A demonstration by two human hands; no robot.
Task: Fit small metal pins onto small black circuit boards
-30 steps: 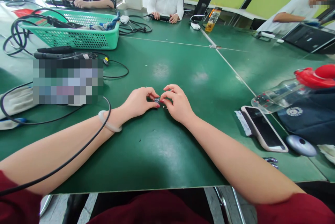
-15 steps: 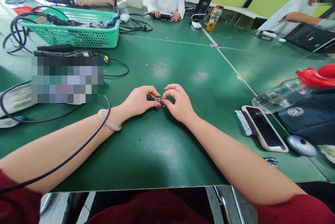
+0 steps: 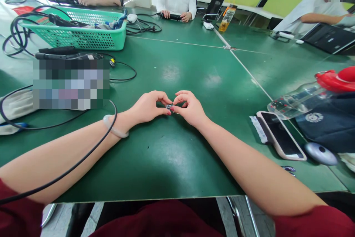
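Near the middle of the green table (image 3: pixel 172 163), my left hand (image 3: pixel 151 107) pinches a small silvery metal piece (image 3: pixel 169 107) between thumb and fingertips. My right hand (image 3: pixel 190 107) meets it from the right, its thumb and index finger closed at the same piece. The fingertips of both hands almost touch and cover much of the piece, so its shape is too small to make out. A pale bracelet (image 3: pixel 115 128) circles my left wrist, and a black cable passes over that forearm.
A green basket (image 3: pixel 83 37) with cables stands at the back left. On the right lie a phone (image 3: pixel 283 135), a mouse (image 3: pixel 321 153), a red-lidded bottle (image 3: pixel 302 98) and a dark bag (image 3: pixel 330 126). Three people sit across the table.
The thumb and index finger of my right hand have closed in on the metal piece, and the thumb now lies over its right part. My left hand has hardly moved.
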